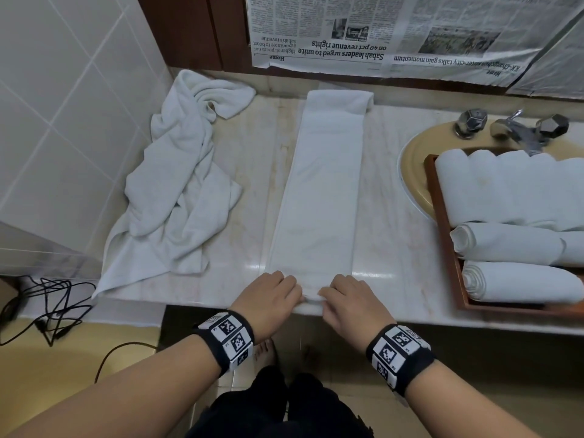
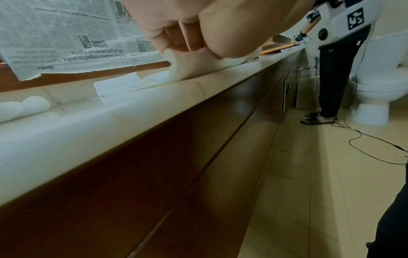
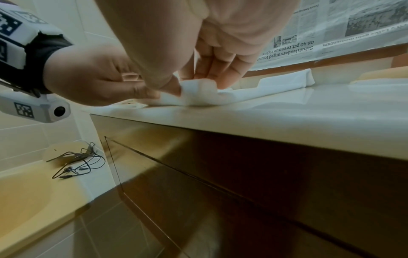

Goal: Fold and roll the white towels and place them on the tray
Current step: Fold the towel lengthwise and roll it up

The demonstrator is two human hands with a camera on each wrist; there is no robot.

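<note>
A white towel folded into a long narrow strip (image 1: 322, 184) lies lengthwise on the marble counter (image 1: 392, 222), reaching from the back wall to the front edge. My left hand (image 1: 275, 298) and right hand (image 1: 344, 300) sit side by side at its near end, each pinching the towel's edge between curled fingers and thumb. The right wrist view shows that end (image 3: 198, 94) lifted and curled over. A brown wooden tray (image 1: 442, 210) at the right holds several rolled white towels (image 1: 512, 245).
A crumpled white towel (image 1: 177, 191) lies at the left of the counter by the tiled wall. A basin with a tap (image 1: 518, 128) sits behind the tray. Newspaper (image 1: 410, 33) covers the mirror. Black cables (image 1: 47, 308) lie at the left. Another person (image 2: 337, 73) stands farther along.
</note>
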